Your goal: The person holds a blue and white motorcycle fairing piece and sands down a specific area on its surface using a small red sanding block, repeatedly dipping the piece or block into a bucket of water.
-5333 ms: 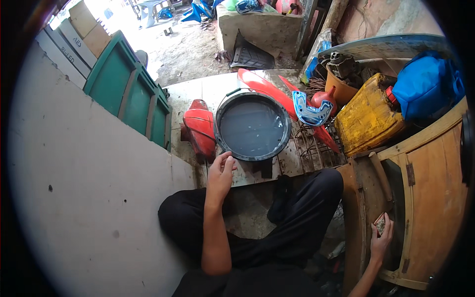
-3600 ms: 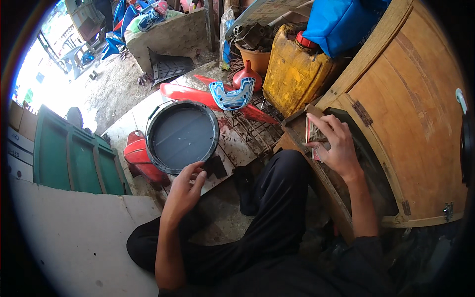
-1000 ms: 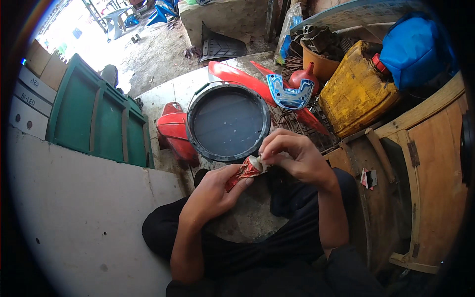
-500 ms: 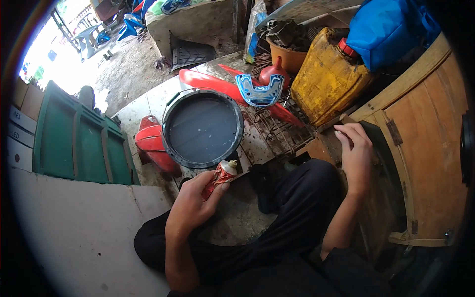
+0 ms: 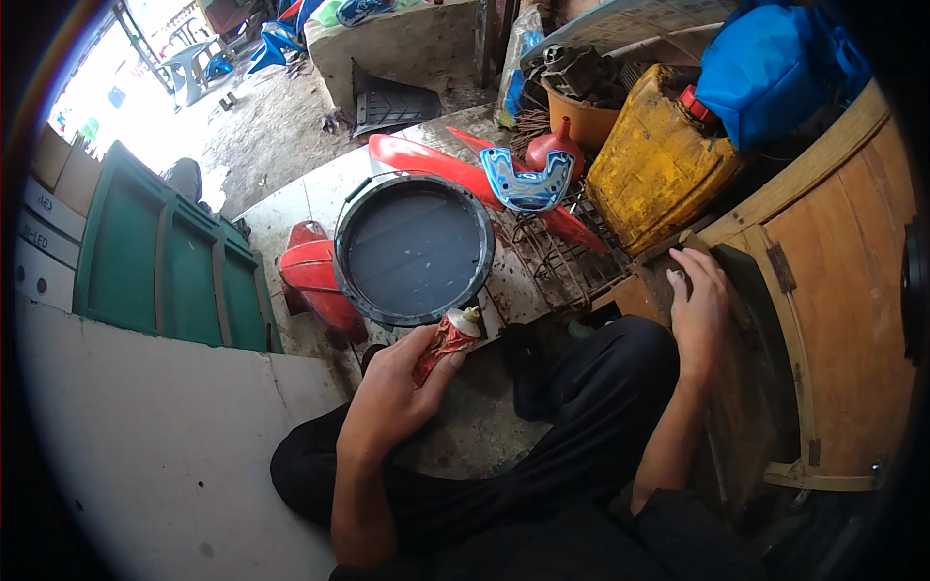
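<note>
In my left hand [image 5: 395, 387] is a crumpled red squeeze tube [image 5: 444, 345], gripped between thumb and fingers. Its silvery shoulder and yellowish tip point up, close to the near rim of a black bucket [image 5: 346, 283]. Grey, cloudy liquid fills much of that bucket. My right hand [image 5: 699, 308] hovers by a wooden ledge above my right knee. Its fingers are bent and stand apart from the thumb, and I see nothing held between them.
Red plastic panels [image 5: 320, 281] lie left of and behind the bucket. A blue-and-white patterned part [image 5: 528, 184] rests on a metal rack beside a red funnel [image 5: 554, 150]. Farther right stand a yellow jerrycan [image 5: 659, 160] and a wooden door [image 5: 843, 281]. Green panelling [image 5: 184, 261] is at left.
The view has shifted slightly, moving the scene to the right in the picture. My right hand's fingers have spread from a closer pinch. The tube stays in my left hand.
</note>
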`<act>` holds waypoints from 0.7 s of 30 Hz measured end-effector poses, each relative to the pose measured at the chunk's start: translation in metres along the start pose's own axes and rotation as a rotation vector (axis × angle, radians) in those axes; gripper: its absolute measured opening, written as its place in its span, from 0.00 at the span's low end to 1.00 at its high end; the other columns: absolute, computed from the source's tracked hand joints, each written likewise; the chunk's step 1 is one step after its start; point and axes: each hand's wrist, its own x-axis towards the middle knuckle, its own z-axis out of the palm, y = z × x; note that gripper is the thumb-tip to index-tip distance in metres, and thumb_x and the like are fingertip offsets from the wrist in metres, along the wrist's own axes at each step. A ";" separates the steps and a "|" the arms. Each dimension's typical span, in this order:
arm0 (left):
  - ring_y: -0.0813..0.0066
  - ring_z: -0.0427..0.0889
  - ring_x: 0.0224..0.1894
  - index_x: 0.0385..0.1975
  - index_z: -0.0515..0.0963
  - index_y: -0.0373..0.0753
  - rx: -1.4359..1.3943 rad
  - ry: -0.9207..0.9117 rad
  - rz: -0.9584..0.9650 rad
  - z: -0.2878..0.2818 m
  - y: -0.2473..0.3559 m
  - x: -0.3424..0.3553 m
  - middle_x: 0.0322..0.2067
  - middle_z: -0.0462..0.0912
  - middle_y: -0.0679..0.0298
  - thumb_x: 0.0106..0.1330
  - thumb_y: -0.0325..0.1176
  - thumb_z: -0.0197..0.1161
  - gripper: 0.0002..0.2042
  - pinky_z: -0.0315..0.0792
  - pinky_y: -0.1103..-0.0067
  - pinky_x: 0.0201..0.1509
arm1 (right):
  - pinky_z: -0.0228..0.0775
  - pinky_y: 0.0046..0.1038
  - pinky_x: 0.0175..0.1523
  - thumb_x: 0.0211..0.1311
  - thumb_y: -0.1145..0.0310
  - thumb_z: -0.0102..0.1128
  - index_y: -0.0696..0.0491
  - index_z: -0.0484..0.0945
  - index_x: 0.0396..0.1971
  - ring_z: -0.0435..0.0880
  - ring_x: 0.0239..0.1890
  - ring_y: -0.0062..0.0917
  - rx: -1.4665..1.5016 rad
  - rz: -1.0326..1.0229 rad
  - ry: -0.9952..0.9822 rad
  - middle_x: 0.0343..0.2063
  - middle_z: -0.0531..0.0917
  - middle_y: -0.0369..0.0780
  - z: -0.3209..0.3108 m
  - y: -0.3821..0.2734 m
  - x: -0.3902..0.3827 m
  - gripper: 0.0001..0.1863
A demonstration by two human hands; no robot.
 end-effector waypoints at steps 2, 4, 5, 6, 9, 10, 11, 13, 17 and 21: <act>0.46 0.83 0.39 0.47 0.74 0.31 -0.015 0.030 0.011 0.000 -0.002 -0.002 0.35 0.82 0.46 0.69 0.34 0.62 0.14 0.74 0.66 0.43 | 0.70 0.37 0.57 0.65 0.72 0.60 0.55 0.83 0.47 0.78 0.50 0.40 0.009 0.010 0.060 0.46 0.83 0.40 -0.007 -0.016 0.004 0.12; 0.45 0.83 0.39 0.49 0.71 0.32 -0.084 0.059 -0.032 0.002 -0.002 -0.002 0.36 0.83 0.45 0.70 0.34 0.60 0.14 0.73 0.65 0.43 | 0.74 0.30 0.49 0.66 0.69 0.62 0.54 0.83 0.46 0.82 0.41 0.31 0.169 -0.042 0.096 0.43 0.84 0.38 -0.001 -0.034 0.010 0.11; 0.44 0.83 0.40 0.50 0.70 0.32 -0.119 0.071 -0.053 0.003 -0.003 -0.002 0.36 0.83 0.45 0.71 0.33 0.59 0.14 0.73 0.64 0.44 | 0.74 0.28 0.46 0.66 0.68 0.63 0.54 0.83 0.46 0.82 0.39 0.28 0.328 -0.002 0.045 0.42 0.84 0.38 0.003 -0.054 0.013 0.11; 0.44 0.82 0.41 0.51 0.70 0.32 -0.128 0.071 -0.070 0.001 -0.004 -0.003 0.37 0.82 0.45 0.72 0.33 0.58 0.14 0.73 0.64 0.44 | 0.74 0.25 0.44 0.66 0.68 0.63 0.54 0.83 0.45 0.82 0.36 0.24 0.491 0.035 -0.009 0.41 0.84 0.38 0.009 -0.074 0.017 0.11; 0.50 0.81 0.41 0.51 0.69 0.31 -0.137 0.072 -0.062 0.004 -0.010 -0.001 0.38 0.80 0.47 0.74 0.31 0.55 0.12 0.72 0.66 0.46 | 0.72 0.21 0.38 0.68 0.67 0.63 0.55 0.82 0.47 0.78 0.31 0.16 1.014 0.189 -0.125 0.37 0.83 0.34 0.099 -0.096 0.025 0.11; 0.57 0.80 0.39 0.50 0.69 0.31 -0.110 0.094 -0.034 0.005 -0.016 -0.001 0.36 0.79 0.49 0.74 0.31 0.54 0.12 0.72 0.69 0.45 | 0.72 0.21 0.37 0.68 0.67 0.62 0.55 0.82 0.48 0.78 0.32 0.16 1.158 0.289 -0.197 0.36 0.83 0.33 0.130 -0.104 0.028 0.12; 0.63 0.80 0.37 0.50 0.69 0.30 -0.085 0.114 -0.009 0.006 -0.021 -0.001 0.34 0.79 0.52 0.75 0.30 0.54 0.11 0.72 0.71 0.45 | 0.72 0.21 0.37 0.68 0.66 0.62 0.54 0.81 0.48 0.77 0.32 0.15 1.222 0.462 -0.216 0.36 0.82 0.32 0.158 -0.105 0.032 0.13; 0.63 0.79 0.37 0.50 0.69 0.30 -0.044 0.142 0.003 0.003 -0.020 -0.001 0.35 0.78 0.52 0.75 0.30 0.54 0.11 0.71 0.71 0.45 | 0.72 0.22 0.39 0.67 0.62 0.63 0.54 0.78 0.52 0.77 0.34 0.16 1.325 0.838 -0.275 0.38 0.81 0.33 0.206 -0.104 0.041 0.17; 0.42 0.78 0.47 0.50 0.70 0.30 -0.097 0.058 -0.060 0.000 -0.010 0.003 0.43 0.78 0.44 0.75 0.34 0.54 0.13 0.71 0.62 0.51 | 0.72 0.37 0.50 0.62 0.50 0.70 0.49 0.72 0.58 0.75 0.49 0.25 1.440 1.578 -0.289 0.51 0.77 0.36 0.313 -0.056 0.073 0.30; 0.42 0.79 0.48 0.51 0.70 0.31 -0.094 0.038 -0.106 -0.002 -0.015 0.002 0.43 0.79 0.43 0.74 0.35 0.55 0.14 0.71 0.62 0.51 | 0.69 0.40 0.55 0.65 0.45 0.63 0.45 0.73 0.53 0.76 0.58 0.25 1.495 1.586 -0.544 0.58 0.77 0.33 0.351 -0.060 0.086 0.25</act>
